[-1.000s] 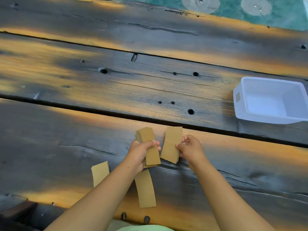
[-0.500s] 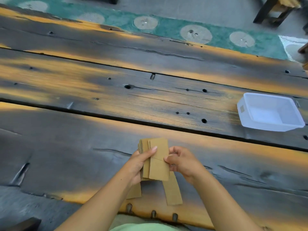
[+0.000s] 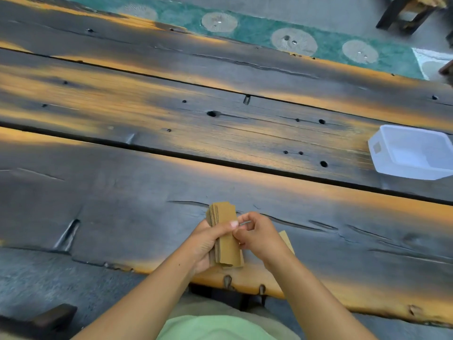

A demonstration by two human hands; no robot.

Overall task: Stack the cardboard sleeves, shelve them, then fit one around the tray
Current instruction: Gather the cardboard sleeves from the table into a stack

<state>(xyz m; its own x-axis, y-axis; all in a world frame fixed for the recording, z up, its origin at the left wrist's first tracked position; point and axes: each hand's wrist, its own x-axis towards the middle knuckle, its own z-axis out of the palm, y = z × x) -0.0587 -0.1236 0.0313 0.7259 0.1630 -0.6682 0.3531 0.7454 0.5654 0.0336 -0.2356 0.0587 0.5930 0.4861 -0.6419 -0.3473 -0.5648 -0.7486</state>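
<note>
A stack of brown cardboard sleeves stands upright over the near plank of the table. My left hand grips it from the left, thumb across its front. My right hand touches the stack's right edge with curled fingers. One loose sleeve lies flat on the table, mostly hidden behind my right wrist. The white plastic tray sits empty at the far right, cut off by the frame edge.
The dark wooden plank table has gaps between its boards and a rough near edge. Beyond it lie a green mat on the floor and a dark furniture leg at the top right.
The sleeve my right hand held apart has been merged onto the left hand's stack. The loose sleeves at the near left are out of sight. The camera has shifted, so the tray sits farther right.
</note>
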